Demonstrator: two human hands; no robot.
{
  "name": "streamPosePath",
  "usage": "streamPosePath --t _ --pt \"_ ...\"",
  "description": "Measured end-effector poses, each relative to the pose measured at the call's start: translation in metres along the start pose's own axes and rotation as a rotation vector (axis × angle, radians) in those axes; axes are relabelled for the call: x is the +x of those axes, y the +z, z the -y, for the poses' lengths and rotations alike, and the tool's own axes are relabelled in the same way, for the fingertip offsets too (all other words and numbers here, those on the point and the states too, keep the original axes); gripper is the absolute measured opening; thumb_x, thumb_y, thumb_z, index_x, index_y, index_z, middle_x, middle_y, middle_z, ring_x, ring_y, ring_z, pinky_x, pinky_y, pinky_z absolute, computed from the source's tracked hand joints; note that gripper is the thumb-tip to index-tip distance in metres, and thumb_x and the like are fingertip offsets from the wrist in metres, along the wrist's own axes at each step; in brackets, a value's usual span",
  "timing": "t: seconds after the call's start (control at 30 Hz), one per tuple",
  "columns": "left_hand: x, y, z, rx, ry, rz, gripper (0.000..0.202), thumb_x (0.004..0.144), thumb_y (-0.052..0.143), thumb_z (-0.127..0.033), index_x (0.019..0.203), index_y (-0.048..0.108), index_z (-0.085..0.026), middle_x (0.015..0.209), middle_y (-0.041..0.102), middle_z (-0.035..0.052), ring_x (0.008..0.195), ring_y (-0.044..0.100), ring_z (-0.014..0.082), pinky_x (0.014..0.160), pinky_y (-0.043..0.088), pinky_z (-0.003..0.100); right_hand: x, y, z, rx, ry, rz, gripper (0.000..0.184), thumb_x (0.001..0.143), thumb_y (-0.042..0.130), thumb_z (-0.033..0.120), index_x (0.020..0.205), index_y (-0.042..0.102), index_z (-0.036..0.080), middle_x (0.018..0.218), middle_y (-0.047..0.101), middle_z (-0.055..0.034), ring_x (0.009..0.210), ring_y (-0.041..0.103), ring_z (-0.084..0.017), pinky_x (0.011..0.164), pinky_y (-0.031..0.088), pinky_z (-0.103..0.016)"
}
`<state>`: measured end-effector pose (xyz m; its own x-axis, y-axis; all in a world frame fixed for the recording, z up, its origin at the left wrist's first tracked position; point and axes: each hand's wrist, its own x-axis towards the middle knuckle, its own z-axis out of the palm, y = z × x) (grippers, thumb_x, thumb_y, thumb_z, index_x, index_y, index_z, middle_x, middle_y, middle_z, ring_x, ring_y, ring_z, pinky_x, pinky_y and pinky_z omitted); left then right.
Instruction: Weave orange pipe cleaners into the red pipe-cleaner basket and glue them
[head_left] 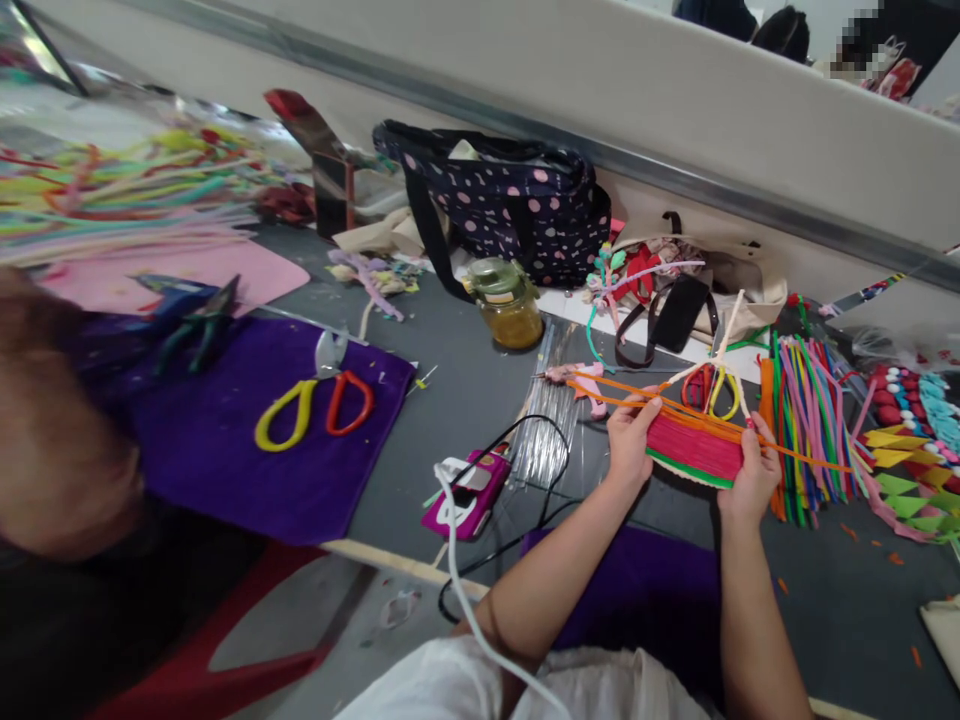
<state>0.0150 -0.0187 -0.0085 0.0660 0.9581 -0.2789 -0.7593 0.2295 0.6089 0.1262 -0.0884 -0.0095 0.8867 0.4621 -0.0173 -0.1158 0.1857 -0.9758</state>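
My left hand (630, 443) and my right hand (752, 472) both grip a flat piece wound with pink, orange and green pipe cleaners (694, 446), one hand at each end. Long orange pipe cleaners (810, 455) stick out sideways from it past both hands. The piece is held just above the grey table (465, 395). Behind it lie small scissors with red and yellow handles (709, 385).
A bundle of coloured pipe cleaners (806, 425) lies right of my hands. Yellow and red scissors (319, 400) rest on a purple cloth (247, 440). A jar (510, 300), a dotted bag (510, 205), a pink phone (469, 490) and another person (67, 500) at left.
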Motion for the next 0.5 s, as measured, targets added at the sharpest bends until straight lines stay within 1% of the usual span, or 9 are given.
streamPosePath --t 0.1,0.23,0.3,0.43,0.5 --pt "0.000 0.000 0.001 -0.016 0.018 -0.019 0.022 0.059 0.083 -0.024 0.072 0.067 -0.016 0.084 0.070 -0.0003 0.073 0.062 0.0092 0.076 0.048 0.023 0.002 -0.001 0.001 0.032 0.018 -0.032 0.042 0.076 0.067 0.039 0.110 0.068 0.014 0.108 0.069 -0.0096 0.091 0.066 -0.019 0.081 0.054 -0.033" --pt "0.002 -0.002 0.002 -0.022 0.023 -0.066 0.024 0.058 0.084 -0.025 0.068 0.064 -0.015 0.081 0.070 -0.0002 0.073 0.063 0.0098 0.078 0.049 0.024 0.006 -0.002 -0.001 0.060 0.016 -0.040 0.035 0.077 0.066 0.040 0.096 0.072 0.012 0.106 0.070 -0.0105 0.087 0.066 -0.019 0.077 0.054 -0.033" --pt "0.003 -0.002 0.003 -0.033 0.007 -0.074 0.027 0.057 0.085 -0.027 0.071 0.064 -0.015 0.080 0.071 0.0005 0.074 0.066 0.0117 0.079 0.050 0.026 0.008 -0.003 -0.002 0.054 0.014 -0.045 0.035 0.076 0.067 0.041 0.094 0.073 0.012 0.100 0.072 -0.0103 0.083 0.067 -0.019 0.074 0.054 -0.033" --pt "0.003 -0.002 0.003 -0.068 -0.066 -0.035 0.033 0.058 0.085 -0.029 0.080 0.064 -0.015 0.076 0.072 0.0031 0.078 0.070 0.0187 0.081 0.053 0.034 0.011 -0.003 -0.003 0.044 0.024 -0.059 0.037 0.074 0.070 0.042 0.095 0.073 0.012 0.090 0.073 -0.0086 0.076 0.067 -0.019 0.071 0.055 -0.033" --pt "0.002 -0.001 0.003 -0.083 -0.071 -0.021 0.035 0.058 0.085 -0.028 0.080 0.062 -0.015 0.076 0.072 0.0039 0.080 0.071 0.0213 0.083 0.054 0.037 0.013 -0.004 -0.003 0.018 0.009 -0.073 0.037 0.073 0.070 0.043 0.093 0.074 0.012 0.086 0.073 -0.0078 0.073 0.067 -0.018 0.069 0.054 -0.032"
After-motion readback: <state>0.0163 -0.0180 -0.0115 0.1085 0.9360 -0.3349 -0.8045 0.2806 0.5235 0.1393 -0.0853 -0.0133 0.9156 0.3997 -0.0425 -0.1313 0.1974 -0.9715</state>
